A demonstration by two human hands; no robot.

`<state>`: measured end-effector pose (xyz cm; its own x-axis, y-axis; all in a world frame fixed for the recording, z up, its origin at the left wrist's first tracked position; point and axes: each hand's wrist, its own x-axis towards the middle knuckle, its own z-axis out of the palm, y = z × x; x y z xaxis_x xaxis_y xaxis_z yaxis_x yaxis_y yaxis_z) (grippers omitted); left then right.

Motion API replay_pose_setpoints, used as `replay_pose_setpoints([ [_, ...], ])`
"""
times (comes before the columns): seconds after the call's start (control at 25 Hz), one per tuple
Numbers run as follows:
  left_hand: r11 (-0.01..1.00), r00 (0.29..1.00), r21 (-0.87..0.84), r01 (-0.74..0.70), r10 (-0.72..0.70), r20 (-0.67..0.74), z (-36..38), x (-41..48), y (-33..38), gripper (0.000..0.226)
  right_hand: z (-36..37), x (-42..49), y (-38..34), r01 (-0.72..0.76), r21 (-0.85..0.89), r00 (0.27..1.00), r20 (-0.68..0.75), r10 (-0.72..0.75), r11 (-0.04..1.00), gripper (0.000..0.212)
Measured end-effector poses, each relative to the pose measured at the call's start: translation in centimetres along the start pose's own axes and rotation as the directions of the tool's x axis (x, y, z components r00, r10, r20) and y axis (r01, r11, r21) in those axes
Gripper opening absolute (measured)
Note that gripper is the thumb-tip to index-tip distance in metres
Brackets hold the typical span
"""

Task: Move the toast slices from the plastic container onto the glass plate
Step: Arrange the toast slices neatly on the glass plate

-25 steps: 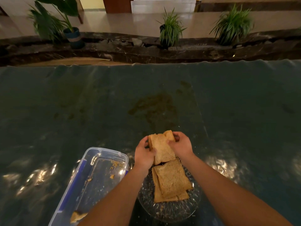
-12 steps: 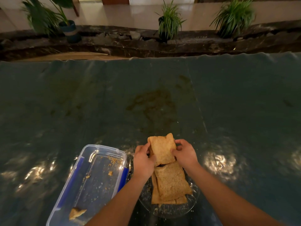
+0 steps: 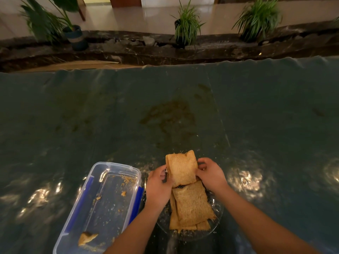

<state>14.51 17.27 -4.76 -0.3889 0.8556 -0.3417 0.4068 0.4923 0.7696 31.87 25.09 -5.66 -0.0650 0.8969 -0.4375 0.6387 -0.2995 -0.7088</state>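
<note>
Left grip: the left hand (image 3: 160, 186) pinches the left edge of the held toast slices (image 3: 181, 167), fingers curled onto the bread.
Right grip: the right hand (image 3: 211, 174) closes on the right edge of the same bread, thumb on the near side.
Held bread: a small bunch, seemingly more than one slice, tilted up with its far edge raised; its near edge sits just above, or perhaps touching, the stack below. I cannot tell which.
Stack on plate: two or three toast slices (image 3: 192, 204) lie flat and overlapped on the glass plate (image 3: 218, 215), whose rim shows on the right and near side.
Plastic container (image 3: 102, 204): clear with blue side clips, lidless, just beside the plate on its left. It holds crumbs and one small broken piece of toast (image 3: 86, 238) in its near corner.
Worktop (image 3: 275, 125): covered with a dark green sheet, stained in the middle, crumbs scattered round the plate.
Beyond: potted plants (image 3: 185, 24) along a stone ledge.
Step in hand: placing the last full slices on the plate, by my reading.
Progress: nearly finished, since only the fragment is left in the container.
Next move: lower the far edge so the bread lies flat on the plate's far half, then release both hands evenly so nothing slides off the rim; the fragment may want collecting.
</note>
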Motion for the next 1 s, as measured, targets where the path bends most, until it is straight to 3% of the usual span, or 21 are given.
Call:
replay_pose_setpoints([
  [0.16,0.998,0.998,-0.004,0.057,-0.057,0.036,-0.5,-3.0,-1.5,0.038,-0.9,-2.5,1.9,-0.008,0.015,1.0,-0.026,0.009,1.0,0.039],
  [0.4,0.98,0.966,-0.016,0.196,-0.19,0.174,-0.3,-4.7,-2.5,0.042,-0.2,-5.6,3.3,0.02,-0.374,0.995,0.101,0.019,0.927,0.037],
  [0.52,0.973,0.955,-0.022,0.232,-0.223,0.196,-0.1,-4.8,-2.4,0.043,0.4,-5.9,3.1,-0.005,-0.425,0.995,0.09,0.048,0.905,0.032],
  [0.72,0.971,0.948,-0.04,0.237,-0.222,0.228,-0.1,-5.1,-2.6,0.045,0.1,-6.7,3.3,0.007,-0.283,0.999,0.045,0.007,0.959,0.03],
  [0.92,0.987,0.971,-0.03,0.156,-0.148,0.187,-0.3,-4.7,-1.7,0.029,-0.4,-7.8,4.2,-0.109,0.168,0.994,0.048,0.102,0.98,0.024],
  [1.0,0.992,0.978,-0.004,0.127,-0.125,0.164,-0.3,-3.9,-1.1,0.025,-0.6,-8.0,4.8,-0.139,0.206,0.99,0.04,0.134,0.969,0.022],
])
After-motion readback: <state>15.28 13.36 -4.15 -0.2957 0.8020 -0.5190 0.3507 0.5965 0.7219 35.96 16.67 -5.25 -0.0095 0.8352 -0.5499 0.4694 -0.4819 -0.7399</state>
